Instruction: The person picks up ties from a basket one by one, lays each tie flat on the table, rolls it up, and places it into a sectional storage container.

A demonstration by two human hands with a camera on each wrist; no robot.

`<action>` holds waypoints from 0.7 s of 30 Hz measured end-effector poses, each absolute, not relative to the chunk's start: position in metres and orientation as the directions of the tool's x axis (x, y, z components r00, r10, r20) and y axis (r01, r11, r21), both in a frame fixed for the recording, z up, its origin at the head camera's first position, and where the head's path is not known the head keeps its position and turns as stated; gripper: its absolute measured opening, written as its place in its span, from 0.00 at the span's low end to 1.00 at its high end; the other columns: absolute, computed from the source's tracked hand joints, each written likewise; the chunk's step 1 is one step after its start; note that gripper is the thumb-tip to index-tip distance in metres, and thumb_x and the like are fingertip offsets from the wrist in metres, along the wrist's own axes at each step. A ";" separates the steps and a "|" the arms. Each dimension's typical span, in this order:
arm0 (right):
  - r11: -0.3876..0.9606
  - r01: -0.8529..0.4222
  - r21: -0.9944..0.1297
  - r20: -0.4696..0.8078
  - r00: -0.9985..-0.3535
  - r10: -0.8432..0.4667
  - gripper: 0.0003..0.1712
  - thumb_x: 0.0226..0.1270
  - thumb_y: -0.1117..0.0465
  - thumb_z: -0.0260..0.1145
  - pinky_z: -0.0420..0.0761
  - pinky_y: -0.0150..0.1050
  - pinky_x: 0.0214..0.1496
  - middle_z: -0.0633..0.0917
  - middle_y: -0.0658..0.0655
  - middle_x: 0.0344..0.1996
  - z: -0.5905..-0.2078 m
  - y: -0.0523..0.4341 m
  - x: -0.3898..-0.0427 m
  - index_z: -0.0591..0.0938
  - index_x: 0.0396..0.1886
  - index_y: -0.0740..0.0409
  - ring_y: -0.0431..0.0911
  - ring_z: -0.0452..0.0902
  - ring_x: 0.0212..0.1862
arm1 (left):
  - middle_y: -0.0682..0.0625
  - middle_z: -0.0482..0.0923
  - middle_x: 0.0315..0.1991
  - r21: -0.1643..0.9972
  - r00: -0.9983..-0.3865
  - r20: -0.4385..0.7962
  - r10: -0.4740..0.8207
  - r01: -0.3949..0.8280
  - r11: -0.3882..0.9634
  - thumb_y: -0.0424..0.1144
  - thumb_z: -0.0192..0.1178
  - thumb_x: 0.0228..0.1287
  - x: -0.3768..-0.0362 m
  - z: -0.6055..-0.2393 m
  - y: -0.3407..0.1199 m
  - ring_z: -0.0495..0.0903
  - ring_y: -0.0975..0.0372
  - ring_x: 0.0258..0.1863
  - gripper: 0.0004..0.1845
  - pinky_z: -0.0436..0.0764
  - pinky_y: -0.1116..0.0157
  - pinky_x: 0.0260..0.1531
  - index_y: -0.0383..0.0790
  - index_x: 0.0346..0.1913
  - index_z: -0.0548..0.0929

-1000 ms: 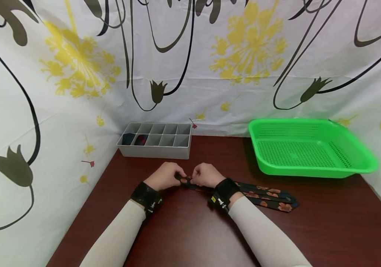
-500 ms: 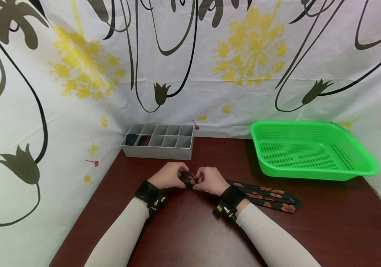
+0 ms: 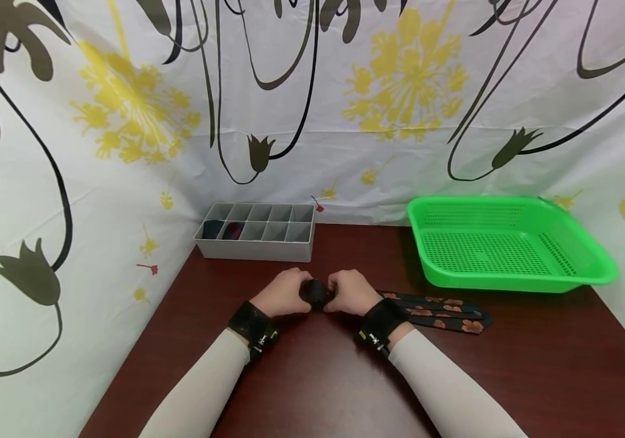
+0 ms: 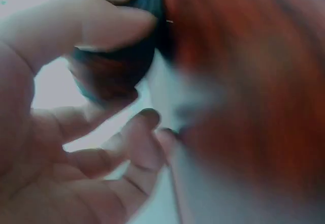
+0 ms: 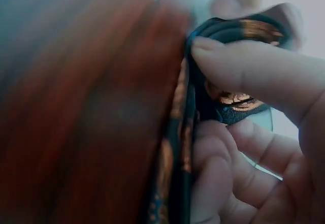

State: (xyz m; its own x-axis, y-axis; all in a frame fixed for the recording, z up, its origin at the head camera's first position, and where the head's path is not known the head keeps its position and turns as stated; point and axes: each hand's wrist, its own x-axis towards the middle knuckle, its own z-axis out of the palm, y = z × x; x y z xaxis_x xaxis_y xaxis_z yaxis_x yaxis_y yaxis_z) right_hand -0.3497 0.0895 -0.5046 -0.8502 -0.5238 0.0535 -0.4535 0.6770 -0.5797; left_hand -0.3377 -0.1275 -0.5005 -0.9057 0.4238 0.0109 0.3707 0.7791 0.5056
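A dark necktie with orange flowers [image 3: 440,307] lies folded lengthwise on the table, its pointed end to the right. Its left end is a rolled coil [image 3: 316,294] between the two hands. My left hand [image 3: 285,292] grips the coil from the left; in the left wrist view the thumb lies across the rolled fabric [image 4: 111,74]. From the right, my right hand [image 3: 353,292] pinches the coil, and the right wrist view shows the thumb on its layers [image 5: 223,31]. The flat strips [image 5: 175,148] run beside the curled fingers there.
At the back left stands a grey divided box [image 3: 257,249], with dark rolled fabric [image 3: 212,229] and a red-and-dark roll [image 3: 232,230] in two front compartments. A green plastic basket [image 3: 515,282] stands at the back right. A patterned cloth [image 3: 317,164] hangs behind the dark red table [image 3: 312,377].
The left end of the necktie has become a thicker coil. The hands have shifted slightly right, and the pointed end has moved slightly up in the head view.
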 end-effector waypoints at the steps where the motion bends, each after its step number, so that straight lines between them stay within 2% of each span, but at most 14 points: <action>1: 0.689 -0.453 -0.565 0.044 -0.851 -0.524 0.19 0.46 0.53 0.88 0.77 0.36 0.36 0.82 0.45 0.21 -0.504 0.092 -0.350 0.83 0.24 0.48 0.41 0.76 0.28 | 0.51 0.83 0.44 0.532 -0.903 0.019 0.428 0.372 0.761 0.40 0.79 0.52 -0.338 -0.502 -0.127 0.80 0.62 0.42 0.25 0.83 0.61 0.47 0.41 0.54 0.87; 3: 0.700 -0.459 -0.546 0.023 -0.844 -0.535 0.19 0.45 0.52 0.89 0.77 0.36 0.38 0.82 0.45 0.22 -0.503 0.096 -0.351 0.83 0.24 0.48 0.41 0.76 0.30 | 0.52 0.85 0.42 0.588 -0.897 0.040 0.440 0.378 0.716 0.41 0.78 0.53 -0.339 -0.504 -0.125 0.82 0.63 0.42 0.23 0.84 0.61 0.47 0.42 0.54 0.87; 6: 0.682 -0.469 -0.562 -0.008 -0.821 -0.571 0.19 0.46 0.51 0.89 0.79 0.35 0.39 0.84 0.44 0.25 -0.503 0.103 -0.355 0.85 0.31 0.47 0.40 0.77 0.30 | 0.55 0.86 0.36 0.619 -0.891 0.067 0.448 0.390 0.682 0.42 0.77 0.54 -0.340 -0.504 -0.120 0.82 0.64 0.37 0.18 0.83 0.64 0.42 0.46 0.49 0.88; 10: 0.610 -0.473 -0.636 -0.017 -0.781 -0.624 0.24 0.51 0.51 0.86 0.79 0.35 0.34 0.83 0.46 0.24 -0.502 0.112 -0.360 0.82 0.42 0.48 0.40 0.78 0.26 | 0.59 0.80 0.23 0.545 -0.892 0.110 0.438 0.423 0.724 0.42 0.76 0.51 -0.341 -0.505 -0.113 0.78 0.66 0.27 0.11 0.78 0.68 0.31 0.50 0.37 0.87; 14: 0.542 -0.502 -0.674 0.052 -0.764 -0.643 0.21 0.54 0.52 0.84 0.78 0.34 0.31 0.82 0.47 0.22 -0.500 0.115 -0.360 0.81 0.42 0.48 0.39 0.78 0.25 | 0.59 0.77 0.19 0.462 -0.888 0.121 0.444 0.447 0.766 0.42 0.77 0.51 -0.340 -0.502 -0.104 0.75 0.65 0.24 0.09 0.75 0.69 0.27 0.50 0.31 0.85; 17: 0.562 -0.521 -0.643 0.072 -0.771 -0.632 0.15 0.53 0.55 0.83 0.77 0.33 0.31 0.81 0.44 0.20 -0.499 0.117 -0.358 0.83 0.34 0.47 0.38 0.76 0.23 | 0.58 0.79 0.23 0.470 -0.880 0.077 0.468 0.446 0.761 0.42 0.76 0.53 -0.340 -0.502 -0.102 0.76 0.65 0.26 0.12 0.76 0.68 0.28 0.50 0.38 0.84; 21: 0.620 -0.493 -0.610 0.030 -0.796 -0.604 0.14 0.51 0.56 0.85 0.77 0.34 0.30 0.81 0.43 0.18 -0.501 0.127 -0.359 0.84 0.28 0.45 0.38 0.76 0.21 | 0.59 0.82 0.30 0.521 -0.858 0.015 0.513 0.445 0.729 0.43 0.77 0.57 -0.341 -0.505 -0.099 0.79 0.67 0.29 0.21 0.79 0.68 0.32 0.52 0.52 0.83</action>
